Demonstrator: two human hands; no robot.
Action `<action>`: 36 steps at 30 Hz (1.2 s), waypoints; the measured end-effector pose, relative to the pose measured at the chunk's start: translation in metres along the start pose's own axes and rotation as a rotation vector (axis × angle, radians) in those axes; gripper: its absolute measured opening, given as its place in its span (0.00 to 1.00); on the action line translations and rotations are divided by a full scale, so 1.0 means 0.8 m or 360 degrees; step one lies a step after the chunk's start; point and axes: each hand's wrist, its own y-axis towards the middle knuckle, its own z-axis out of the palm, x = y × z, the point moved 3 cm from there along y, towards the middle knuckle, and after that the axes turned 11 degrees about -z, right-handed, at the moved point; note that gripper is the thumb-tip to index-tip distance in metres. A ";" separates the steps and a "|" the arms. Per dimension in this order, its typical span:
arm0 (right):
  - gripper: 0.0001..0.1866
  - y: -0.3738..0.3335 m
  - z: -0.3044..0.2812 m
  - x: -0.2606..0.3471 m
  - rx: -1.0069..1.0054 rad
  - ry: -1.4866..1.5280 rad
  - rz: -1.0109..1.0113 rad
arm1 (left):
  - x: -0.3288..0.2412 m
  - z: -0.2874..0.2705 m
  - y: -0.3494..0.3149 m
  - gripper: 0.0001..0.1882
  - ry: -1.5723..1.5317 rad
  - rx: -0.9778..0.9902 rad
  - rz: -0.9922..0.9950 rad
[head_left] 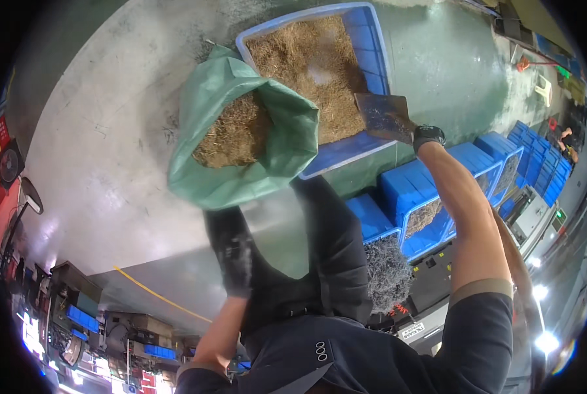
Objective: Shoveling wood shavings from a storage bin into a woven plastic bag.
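Observation:
My right hand (429, 135), in a dark glove, is closed around the near end of a flat, dark scoop (386, 115). The scoop's blade lies over the right edge of a blue bin (365, 52). Fine golden-brown shavings (306, 49) fill much of that bin. Left of it, a green sack (218, 190) stands with its mouth wide, holding the same kind of shavings (237, 134). My left hand (235, 259), gloved in black, is down by my left leg below the sack; it is smeared by motion and its fingers cannot be made out.
Blue crates (415, 180) stand in a row at the right, some with shavings. Grey wiry scrap (386, 269) lies beside my right leg. More blue crates (539, 157) and a person (567, 141) are at the far right. A fan (9, 164) is at the left.

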 end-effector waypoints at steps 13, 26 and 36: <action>0.12 0.065 -0.038 0.006 0.0094 -0.0094 -0.0312 | -0.105 0.348 0.243 0.21 0.0785 0.0350 0.0371; 0.13 0.150 0.049 0.067 0.0105 0.0144 -0.0375 | -0.074 0.393 0.251 0.22 0.0697 0.0324 0.0274; 0.13 0.159 0.059 0.053 0.0228 0.0294 -0.0362 | -0.098 0.402 0.269 0.23 0.0766 0.0308 0.0277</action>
